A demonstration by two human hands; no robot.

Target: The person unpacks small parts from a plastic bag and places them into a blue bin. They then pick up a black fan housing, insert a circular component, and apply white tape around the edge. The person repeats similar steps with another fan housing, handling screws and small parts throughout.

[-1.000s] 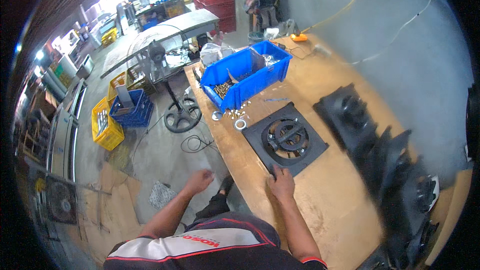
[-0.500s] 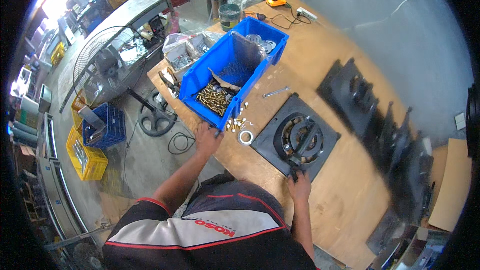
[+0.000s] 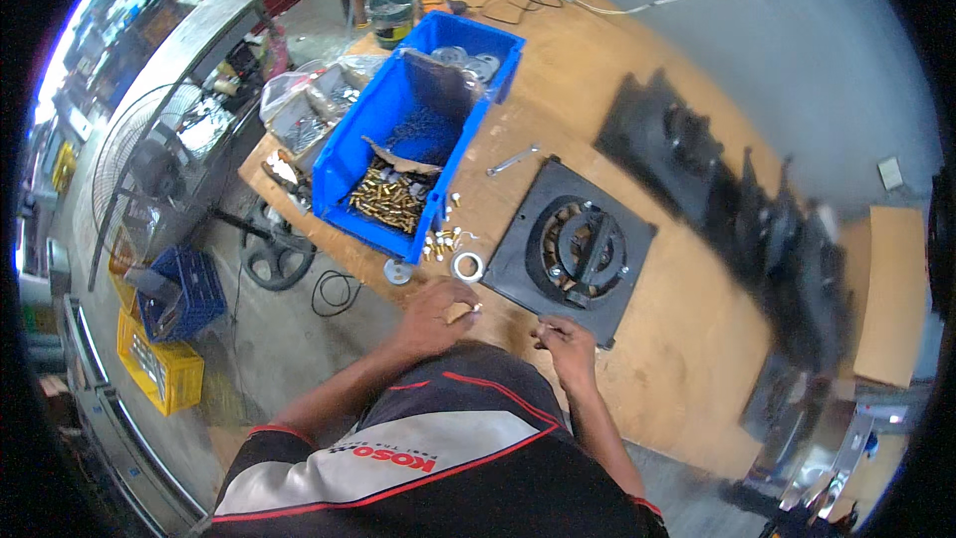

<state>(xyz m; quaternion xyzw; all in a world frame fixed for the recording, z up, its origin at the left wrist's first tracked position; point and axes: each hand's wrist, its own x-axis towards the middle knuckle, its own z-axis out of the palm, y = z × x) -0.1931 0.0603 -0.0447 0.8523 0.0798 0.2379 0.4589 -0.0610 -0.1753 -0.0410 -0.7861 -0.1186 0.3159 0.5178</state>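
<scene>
My left hand (image 3: 438,319) is over the near edge of the wooden table, its fingers closed on a small white-tipped piece (image 3: 477,308). Just to its right, my right hand (image 3: 566,342) hovers at the near side of a square black plate (image 3: 620,284) with a round ringed centre and a crossbar. The right fingers are pinched together; anything between them is too small to make out. A white ring (image 3: 467,267) and a grey disc (image 3: 398,271) lie beyond my left hand. Small brass and white pieces (image 3: 440,243) are scattered beside the blue bin (image 3: 334,179).
The bin holds brass fittings (image 3: 383,201), dark screws and clear discs. A wrench (image 3: 512,160) lies beside it. More black plates (image 3: 667,139) line the table's right side. A fan (image 3: 154,169) and yellow crate (image 3: 189,379) stand on the left floor.
My left hand has left the bin's near corner and moved right, now with a small piece. My right hand has come off the black plate toward the left. The view has shifted.
</scene>
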